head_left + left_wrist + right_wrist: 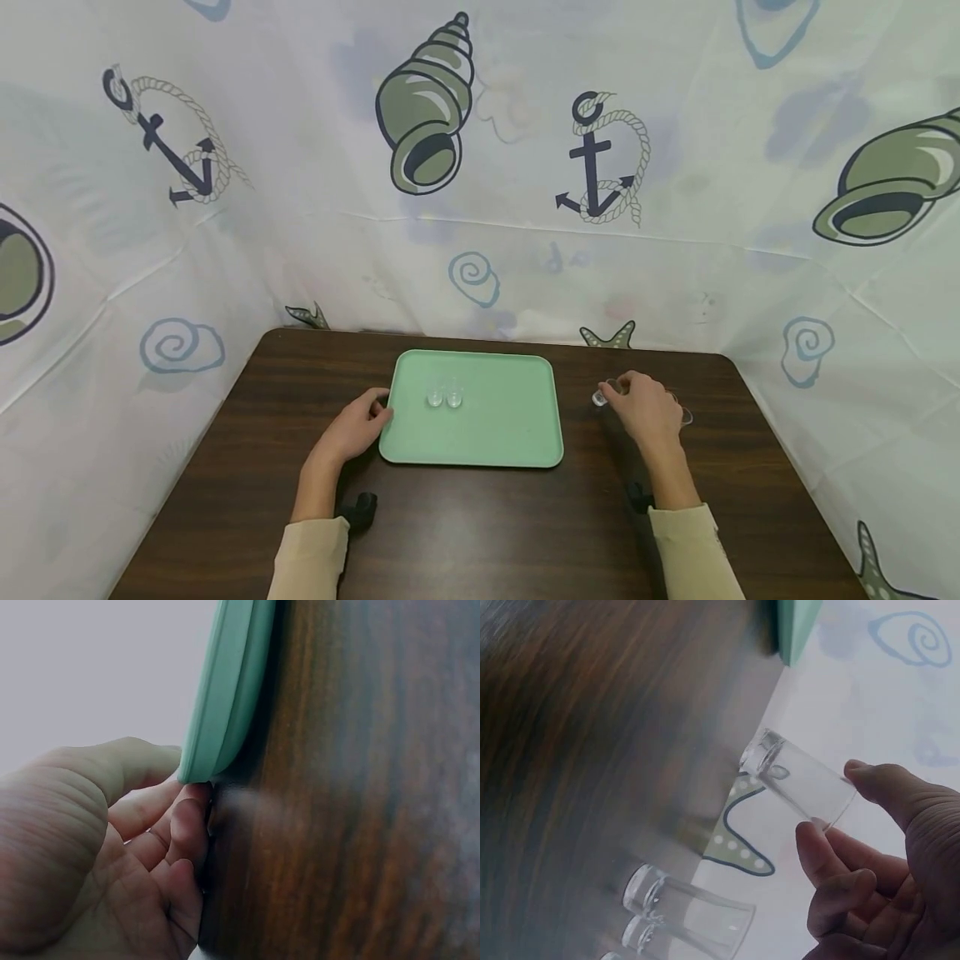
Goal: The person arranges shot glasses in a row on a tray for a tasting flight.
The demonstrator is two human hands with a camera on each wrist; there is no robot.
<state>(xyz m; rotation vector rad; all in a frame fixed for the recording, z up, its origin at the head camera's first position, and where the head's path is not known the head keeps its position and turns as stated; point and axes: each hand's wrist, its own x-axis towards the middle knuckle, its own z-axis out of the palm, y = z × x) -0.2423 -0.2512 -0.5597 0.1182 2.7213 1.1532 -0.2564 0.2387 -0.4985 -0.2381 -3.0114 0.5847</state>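
A mint-green tray (pixel 495 429) lies on the brown table with two small clear shot glasses, the left one (pixel 435 398) and the right one (pixel 454 398), upright side by side on its left half. At the tray's left edge, my left hand (pixel 358 427) pinches the rim (pixel 225 697) between thumb and fingers. Right of the tray, my right hand (pixel 647 408) holds another clear shot glass (pixel 802 780) near its mouth, thumb on one side and fingertips on the other. Its base appears raised off the table. More shot glasses (pixel 697 911) stand beside this hand, partly cut off by the frame.
Part of a glass (pixel 687 416) shows behind my right hand. The dark wooden table (pixel 465 533) ends at a white cloth backdrop (pixel 337 267) printed with shells, anchors and starfish, which rises behind it and along both sides.
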